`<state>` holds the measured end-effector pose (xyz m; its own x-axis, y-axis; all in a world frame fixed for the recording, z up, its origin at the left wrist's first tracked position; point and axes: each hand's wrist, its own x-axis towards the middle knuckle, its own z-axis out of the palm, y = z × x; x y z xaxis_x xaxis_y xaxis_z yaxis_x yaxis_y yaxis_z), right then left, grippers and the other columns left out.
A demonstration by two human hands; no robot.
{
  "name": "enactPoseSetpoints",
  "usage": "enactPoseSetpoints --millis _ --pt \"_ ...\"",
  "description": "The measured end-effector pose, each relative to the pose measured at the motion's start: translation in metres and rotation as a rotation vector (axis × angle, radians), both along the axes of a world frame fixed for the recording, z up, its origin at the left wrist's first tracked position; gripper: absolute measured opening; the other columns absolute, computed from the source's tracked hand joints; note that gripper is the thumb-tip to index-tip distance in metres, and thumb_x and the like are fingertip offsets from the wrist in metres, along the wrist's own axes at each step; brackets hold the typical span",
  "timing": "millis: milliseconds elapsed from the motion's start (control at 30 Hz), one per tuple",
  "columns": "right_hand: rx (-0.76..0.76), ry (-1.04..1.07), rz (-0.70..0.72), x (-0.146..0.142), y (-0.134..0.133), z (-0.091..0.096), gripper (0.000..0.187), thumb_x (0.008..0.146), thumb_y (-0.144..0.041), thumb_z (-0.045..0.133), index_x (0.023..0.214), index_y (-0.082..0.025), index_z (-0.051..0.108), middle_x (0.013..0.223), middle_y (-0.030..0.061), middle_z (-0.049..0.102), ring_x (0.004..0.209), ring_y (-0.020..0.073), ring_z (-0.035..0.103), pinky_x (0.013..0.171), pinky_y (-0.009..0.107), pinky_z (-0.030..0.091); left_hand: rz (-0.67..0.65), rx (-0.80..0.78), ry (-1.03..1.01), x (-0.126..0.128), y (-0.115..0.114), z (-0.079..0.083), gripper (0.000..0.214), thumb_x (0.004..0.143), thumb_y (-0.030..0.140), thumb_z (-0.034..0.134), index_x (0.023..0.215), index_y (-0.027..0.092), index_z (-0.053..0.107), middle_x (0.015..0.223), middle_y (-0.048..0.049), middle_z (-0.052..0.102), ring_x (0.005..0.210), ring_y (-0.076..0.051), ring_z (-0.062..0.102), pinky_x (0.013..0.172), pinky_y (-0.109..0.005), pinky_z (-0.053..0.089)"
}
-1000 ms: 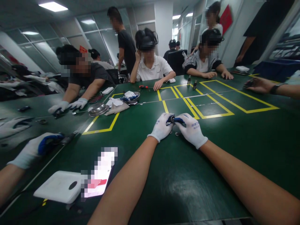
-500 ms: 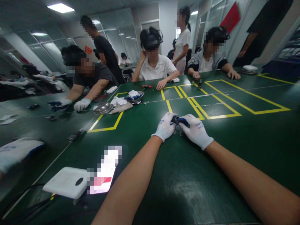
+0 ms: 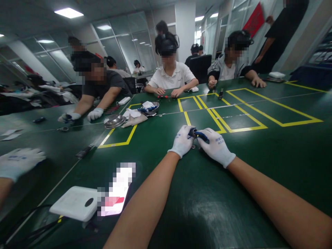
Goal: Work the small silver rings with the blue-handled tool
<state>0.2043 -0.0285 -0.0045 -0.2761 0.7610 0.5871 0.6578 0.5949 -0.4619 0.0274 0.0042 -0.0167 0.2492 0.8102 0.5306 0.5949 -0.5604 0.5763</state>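
Out over the green table, my left hand (image 3: pixel 181 141), in a white glove with blue fingertips, is closed around a small dark cylindrical part (image 3: pixel 192 132) with a round, ring-like end. Right beside it my right hand (image 3: pixel 215 145), gloved the same way, has its thumb and fingers drawn together at that end. Whatever its fingertips pinch is too small to make out. A small round metal piece (image 3: pixel 193 147) lies on the table just below my hands.
A white power bank (image 3: pixel 74 204) with black cables and a lit phone (image 3: pixel 116 193) lie at the near left. A neighbour's gloved hand (image 3: pixel 19 162) rests beyond them. Ahead are a metal lid (image 3: pixel 114 121), cloths (image 3: pixel 135 120) and yellow tape outlines (image 3: pixel 246 129). Co-workers sit opposite.
My hands stay almost in place around the dark part. A second small piece seen below my right fingers no longer shows. The neighbour's gloved hand at left has shifted.
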Motion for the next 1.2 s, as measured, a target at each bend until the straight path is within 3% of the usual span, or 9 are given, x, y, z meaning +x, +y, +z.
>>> enactPoseSetpoints --millis 467,867,1200 --pt "-0.055 0.086 0.075 -0.0028 -0.0037 0.0012 0.024 0.091 -0.023 0.06 0.111 -0.02 0.073 0.106 0.0091 0.07 0.097 0.0258 0.068 0.088 0.039 0.054 0.012 -0.001 0.0 0.0 -0.0016 0.0027 0.034 0.085 0.01 0.064 0.118 0.018 0.066 0.119 -0.01 0.064 0.114 -0.023 0.063 0.106 -0.037 0.051" --pt "-0.098 0.082 0.124 -0.0024 -0.005 -0.0015 0.037 0.091 -0.025 0.061 0.127 -0.02 0.069 0.106 0.0084 0.071 0.095 0.0253 0.069 0.086 0.038 0.055 0.034 0.034 -0.02 -0.0011 0.0028 -0.0013 0.031 0.085 0.011 0.064 0.116 0.015 0.067 0.116 -0.0107 0.068 0.111 -0.022 0.065 0.105 -0.037 0.051" --pt "-0.008 -0.05 0.032 0.0005 -0.0018 -0.0054 0.038 0.096 -0.026 0.056 0.132 -0.02 0.067 0.106 0.0099 0.067 0.091 0.0243 0.067 0.081 0.036 0.054 -0.005 0.023 -0.007 -0.0007 -0.0017 0.0026 0.034 0.086 0.014 0.066 0.119 0.018 0.064 0.117 -0.0089 0.068 0.111 -0.022 0.065 0.103 -0.036 0.052"
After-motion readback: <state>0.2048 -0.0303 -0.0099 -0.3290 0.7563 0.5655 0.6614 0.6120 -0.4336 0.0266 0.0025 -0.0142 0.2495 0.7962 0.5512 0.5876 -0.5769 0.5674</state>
